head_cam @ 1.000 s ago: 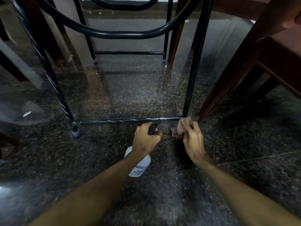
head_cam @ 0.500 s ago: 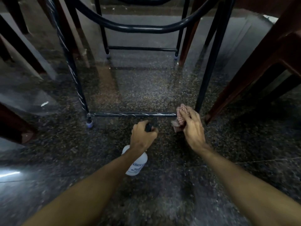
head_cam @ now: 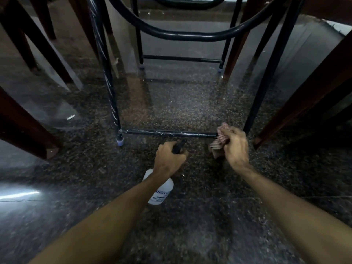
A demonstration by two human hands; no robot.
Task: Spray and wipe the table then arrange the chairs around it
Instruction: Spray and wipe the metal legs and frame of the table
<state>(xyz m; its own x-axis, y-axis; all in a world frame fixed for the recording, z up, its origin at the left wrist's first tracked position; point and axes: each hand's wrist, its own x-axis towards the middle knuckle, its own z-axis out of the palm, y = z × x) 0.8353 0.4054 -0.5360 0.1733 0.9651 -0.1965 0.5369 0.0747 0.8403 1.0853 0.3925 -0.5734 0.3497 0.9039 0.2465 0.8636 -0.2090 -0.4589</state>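
Left hand: the left hand is gripping the spray bottle – its fingers are curling tightly round the black spray head, which is pointing toward the lower crossbar.
Spray bottle: it is hanging below the wrist, tilted, its white body showing above the floor; whether its base is touching the floor cannot be told.
Label: a white label with blue print is facing the camera, but the letters are coming out too blurred and partly hidden by the forearm to be read.
Right hand: the right hand is holding a red-and-white checked cloth, its fingers curling and pinching the bunched fabric against the right end of the crossbar.
Table: only its black metal table frame is showing – thin legs, a curved brace higher up and a far rung; pale streaks are running along the near left leg and the crossbar.
Foot cap: a bluish foot cap is sitting under the near left leg, on the floor.
Chairs: brown chair legs are standing just beside the frame on the right, and more are standing to the left.
Floor: dark speckled stone is reflecting light at the left; a small white scrap is lying near the left legs.
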